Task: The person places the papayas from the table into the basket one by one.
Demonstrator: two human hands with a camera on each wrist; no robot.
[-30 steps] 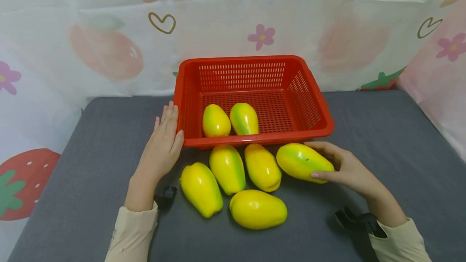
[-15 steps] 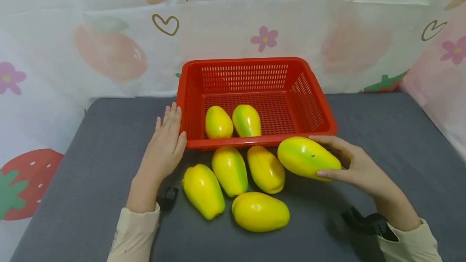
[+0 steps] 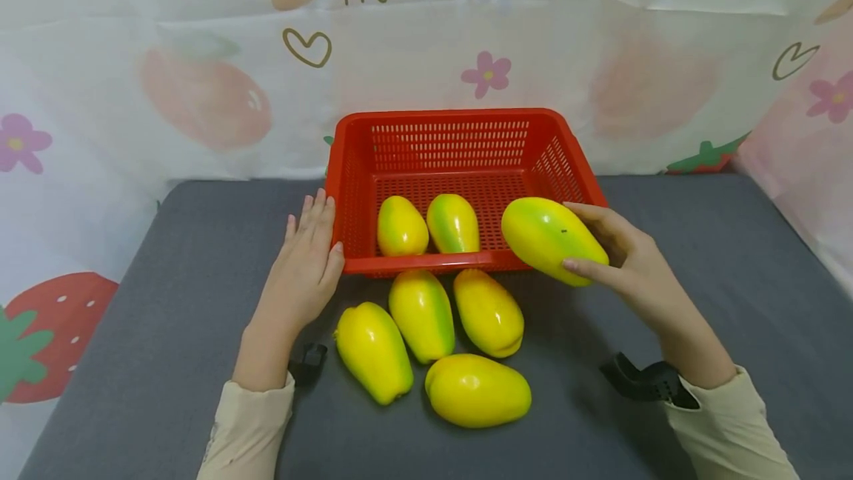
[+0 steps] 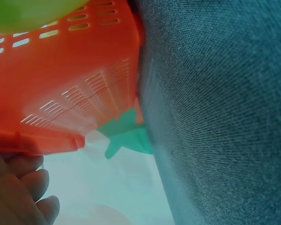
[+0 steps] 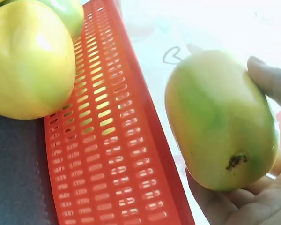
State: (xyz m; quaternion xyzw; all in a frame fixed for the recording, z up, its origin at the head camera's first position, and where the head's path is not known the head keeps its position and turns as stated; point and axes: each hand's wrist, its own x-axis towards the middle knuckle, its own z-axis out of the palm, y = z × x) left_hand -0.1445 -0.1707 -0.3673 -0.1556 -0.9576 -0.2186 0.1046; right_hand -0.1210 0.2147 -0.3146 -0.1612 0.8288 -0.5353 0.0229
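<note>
In the head view my right hand (image 3: pixel 623 254) grips a yellow-green papaya (image 3: pixel 549 239) by its right end, thumb in front and fingers behind. The papaya is raised and overlaps the front right rim of the red plastic basket (image 3: pixel 413 265). A dark scar marks its end in the right wrist view, where the papaya (image 5: pixel 220 122) shows beside the basket's slotted wall (image 5: pixel 126 154). Flat against the basket's left side lies my left hand (image 3: pixel 300 269), fingers straight. Two papayas (image 3: pixel 402 227) sit inside the basket at the front left.
Several more papayas (image 3: pixel 476 391) lie on the grey cloth (image 3: pixel 166 332) in front of the basket, two with their tops close to its front wall. A printed white curtain (image 3: pixel 400 50) hangs right behind the basket. Each wrist wears a black camera mount (image 3: pixel 643 380).
My right hand has lifted the papaya off the cloth and carried it up and forward to the basket's front rim. The left hand keeps its place on the basket's side.
</note>
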